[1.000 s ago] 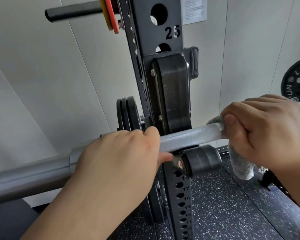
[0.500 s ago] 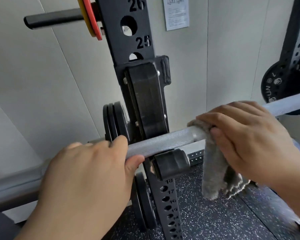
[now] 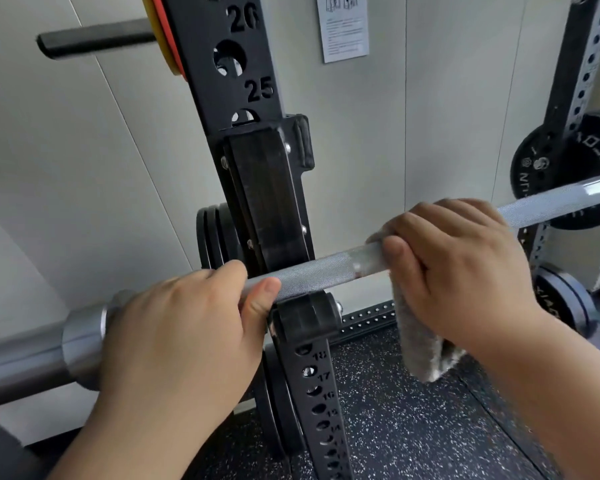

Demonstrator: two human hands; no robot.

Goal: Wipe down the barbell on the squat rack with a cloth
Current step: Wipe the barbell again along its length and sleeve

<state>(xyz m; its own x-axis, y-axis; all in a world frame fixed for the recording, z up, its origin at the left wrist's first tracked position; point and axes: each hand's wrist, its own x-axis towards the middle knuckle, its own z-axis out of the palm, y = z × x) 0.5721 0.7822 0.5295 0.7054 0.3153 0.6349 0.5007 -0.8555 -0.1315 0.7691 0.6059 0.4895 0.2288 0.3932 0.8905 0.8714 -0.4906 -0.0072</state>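
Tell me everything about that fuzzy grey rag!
The cloth is grey and fuzzy, like a small towel. The right hand presses its top around the silver barbell, right of the rack's hook. The rest hangs loose below the bar, touching nothing else.

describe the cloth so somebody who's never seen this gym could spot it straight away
Start at the black numbered rack upright in the middle, then follow the silver barbell across it toward the right. The right hand grips the bar there, and the cloth is wrapped under it, its tail hanging toward the speckled floor. It is the only soft, fuzzy grey thing among hard metal and black plates.
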